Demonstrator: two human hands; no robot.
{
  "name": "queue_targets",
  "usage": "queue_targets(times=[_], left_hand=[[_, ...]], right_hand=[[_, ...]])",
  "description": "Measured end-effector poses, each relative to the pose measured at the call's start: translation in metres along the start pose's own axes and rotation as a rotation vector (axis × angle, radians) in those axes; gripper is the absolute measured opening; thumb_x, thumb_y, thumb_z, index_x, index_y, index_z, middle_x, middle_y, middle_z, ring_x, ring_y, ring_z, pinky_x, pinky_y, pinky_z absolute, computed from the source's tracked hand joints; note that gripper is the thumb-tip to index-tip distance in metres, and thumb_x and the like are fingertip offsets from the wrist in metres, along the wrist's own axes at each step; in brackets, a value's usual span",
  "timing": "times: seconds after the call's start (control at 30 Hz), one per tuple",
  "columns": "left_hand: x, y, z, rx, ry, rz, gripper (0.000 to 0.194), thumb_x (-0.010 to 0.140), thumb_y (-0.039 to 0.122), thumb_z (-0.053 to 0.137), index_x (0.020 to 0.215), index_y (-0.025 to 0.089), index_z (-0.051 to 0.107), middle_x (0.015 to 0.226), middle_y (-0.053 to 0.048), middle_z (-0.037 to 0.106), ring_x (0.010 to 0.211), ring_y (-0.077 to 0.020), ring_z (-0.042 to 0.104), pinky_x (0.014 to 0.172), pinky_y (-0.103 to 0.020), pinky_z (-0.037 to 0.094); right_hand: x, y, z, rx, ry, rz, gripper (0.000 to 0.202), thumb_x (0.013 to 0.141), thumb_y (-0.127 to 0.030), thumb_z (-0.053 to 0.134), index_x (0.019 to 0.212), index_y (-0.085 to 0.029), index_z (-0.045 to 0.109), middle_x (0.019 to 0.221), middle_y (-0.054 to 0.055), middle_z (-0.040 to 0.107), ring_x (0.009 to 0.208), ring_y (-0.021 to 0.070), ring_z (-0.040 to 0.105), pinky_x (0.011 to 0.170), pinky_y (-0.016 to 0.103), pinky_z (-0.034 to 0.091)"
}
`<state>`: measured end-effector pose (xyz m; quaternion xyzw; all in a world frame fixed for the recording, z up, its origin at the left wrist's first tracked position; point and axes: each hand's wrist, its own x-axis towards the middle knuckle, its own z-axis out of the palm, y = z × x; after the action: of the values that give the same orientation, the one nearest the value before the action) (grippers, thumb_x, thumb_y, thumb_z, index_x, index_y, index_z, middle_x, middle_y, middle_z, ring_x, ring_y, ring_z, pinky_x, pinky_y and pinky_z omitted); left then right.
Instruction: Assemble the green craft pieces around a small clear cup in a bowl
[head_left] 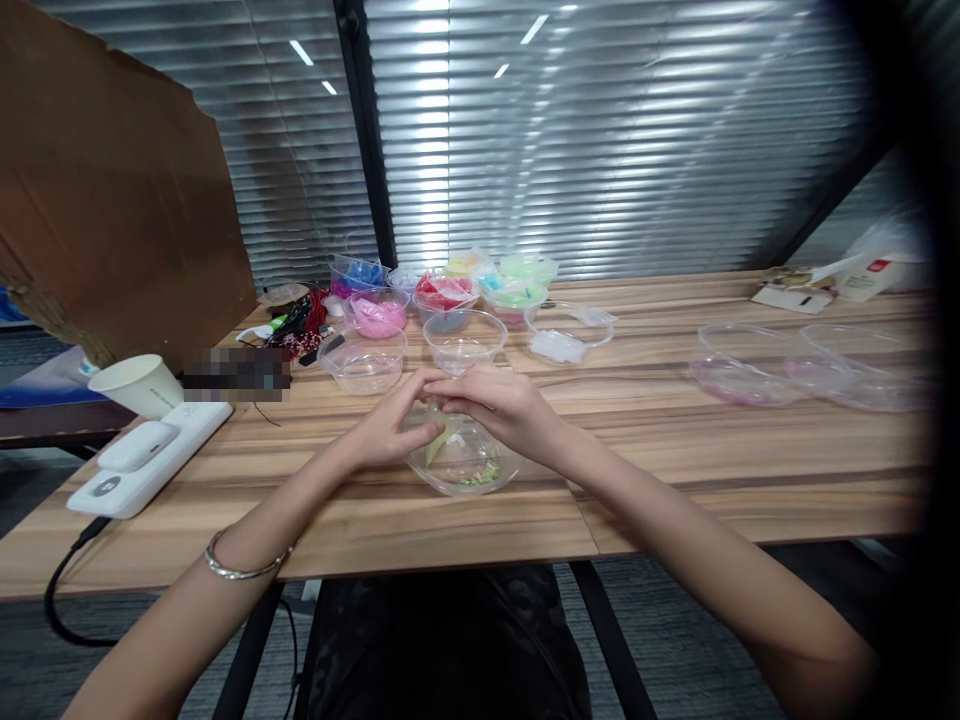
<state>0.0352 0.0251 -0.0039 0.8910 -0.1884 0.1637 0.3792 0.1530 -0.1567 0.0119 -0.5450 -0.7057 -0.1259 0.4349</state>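
Observation:
Both hands meet above a clear plastic bowl (pixel 499 478) near the table's front edge. My left hand (pixel 390 425) has its fingertips together with those of my right hand, its thumb pointing inward. My right hand (pixel 510 400) curls over from the other side, hiding part of its fingers. Below the joined fingertips hangs a thin pale green piece (pixel 437 447), seemingly pinched between both hands; whether it is a small bag or a sheet I cannot tell. Small green bits (pixel 486 473) lie in the bottom of the bowl.
Clear bowls (pixel 465 345) stand just behind my hands, with tubs of pink (pixel 379 316) and red (pixel 444 290) material farther back. Two clear containers (pixel 742 395) are at the right. A white power strip (pixel 191 430), paper cup (pixel 142 388) and cardboard sheet (pixel 112 180) occupy the left.

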Motion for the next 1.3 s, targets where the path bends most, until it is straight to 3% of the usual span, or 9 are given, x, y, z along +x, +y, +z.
queue_targets(times=[0.23, 0.43, 0.53, 0.67, 0.8, 0.93, 1.1, 1.2, 1.3], left_hand=[[0.000, -0.001, 0.000, -0.028, 0.018, 0.006, 0.049, 0.091, 0.035, 0.056, 0.134, 0.020, 0.037, 0.130, -0.012, 0.046, 0.125, -0.0260, 0.044, 0.105, -0.041, 0.037], [0.000, 0.000, 0.001, 0.012, 0.031, 0.000, 0.049, 0.091, 0.036, 0.055, 0.133, 0.019, 0.037, 0.131, -0.013, 0.047, 0.125, -0.0283, 0.044, 0.104, -0.044, 0.039], [0.000, 0.000, 0.001, 0.010, 0.050, 0.014, 0.048, 0.092, 0.036, 0.054, 0.133, 0.018, 0.037, 0.128, -0.014, 0.049, 0.121, -0.0278, 0.049, 0.100, -0.042, 0.043], [-0.002, -0.003, 0.002, 0.082, 0.143, 0.087, 0.040, 0.092, 0.033, 0.048, 0.128, 0.017, 0.039, 0.119, -0.013, 0.053, 0.110, -0.0255, 0.055, 0.092, -0.040, 0.048], [-0.004, -0.005, 0.001, 0.232, 0.240, 0.106, 0.036, 0.090, 0.028, 0.048, 0.124, 0.017, 0.040, 0.112, -0.012, 0.054, 0.104, -0.0240, 0.056, 0.090, -0.040, 0.048], [-0.003, -0.003, 0.000, 0.261, 0.281, 0.165, 0.038, 0.091, 0.025, 0.047, 0.127, 0.017, 0.039, 0.111, -0.011, 0.056, 0.102, -0.0223, 0.057, 0.089, -0.037, 0.049], [-0.001, 0.005, 0.000, 0.293, 0.273, 0.207, 0.035, 0.088, 0.022, 0.048, 0.122, 0.017, 0.043, 0.107, -0.010, 0.058, 0.097, -0.0209, 0.059, 0.085, -0.034, 0.050], [-0.001, 0.013, 0.000, 0.360, 0.275, 0.245, 0.034, 0.087, 0.021, 0.049, 0.120, 0.017, 0.045, 0.105, -0.010, 0.059, 0.096, -0.0208, 0.059, 0.083, -0.034, 0.050], [-0.002, 0.018, 0.000, 0.387, 0.268, 0.268, 0.035, 0.086, 0.021, 0.048, 0.121, 0.017, 0.045, 0.105, -0.010, 0.060, 0.094, -0.0203, 0.060, 0.081, -0.033, 0.050]], right_hand=[[0.001, -0.002, 0.001, 0.044, -0.059, -0.028, 0.037, 0.092, -0.003, 0.047, 0.124, -0.017, 0.059, 0.126, 0.008, 0.062, 0.118, 0.0147, 0.057, 0.099, 0.032, 0.048], [0.003, -0.003, 0.001, 0.021, -0.071, 0.025, 0.031, 0.094, -0.009, 0.048, 0.121, -0.018, 0.060, 0.111, 0.006, 0.067, 0.101, 0.0143, 0.062, 0.088, 0.031, 0.049], [0.002, -0.004, 0.001, 0.027, -0.029, 0.033, 0.026, 0.093, -0.007, 0.044, 0.110, -0.016, 0.062, 0.104, 0.006, 0.067, 0.097, 0.0144, 0.061, 0.086, 0.030, 0.048], [0.000, -0.005, 0.001, -0.033, 0.071, 0.062, 0.023, 0.082, 0.002, 0.039, 0.084, -0.014, 0.054, 0.084, 0.003, 0.057, 0.080, 0.0127, 0.054, 0.073, 0.026, 0.042], [-0.003, -0.006, 0.004, -0.122, 0.104, 0.158, 0.020, 0.075, 0.003, 0.037, 0.077, -0.016, 0.045, 0.076, 0.002, 0.049, 0.070, 0.0119, 0.044, 0.064, 0.025, 0.034], [-0.002, -0.005, 0.004, -0.124, -0.150, 0.278, 0.020, 0.076, 0.000, 0.040, 0.076, -0.014, 0.054, 0.074, 0.001, 0.058, 0.068, 0.0115, 0.050, 0.065, 0.024, 0.036], [-0.001, -0.006, 0.002, -0.308, -0.538, 0.250, 0.029, 0.080, -0.004, 0.045, 0.099, -0.013, 0.065, 0.104, 0.010, 0.066, 0.090, 0.0201, 0.061, 0.076, 0.030, 0.043], [-0.001, -0.009, 0.002, -0.425, -0.609, 0.199, 0.035, 0.078, -0.003, 0.048, 0.109, -0.011, 0.064, 0.115, 0.013, 0.063, 0.093, 0.0228, 0.063, 0.078, 0.032, 0.045], [0.000, -0.014, 0.003, -0.530, -0.647, 0.216, 0.030, 0.078, -0.004, 0.049, 0.103, -0.005, 0.065, 0.102, 0.016, 0.066, 0.087, 0.0249, 0.065, 0.075, 0.033, 0.045]])
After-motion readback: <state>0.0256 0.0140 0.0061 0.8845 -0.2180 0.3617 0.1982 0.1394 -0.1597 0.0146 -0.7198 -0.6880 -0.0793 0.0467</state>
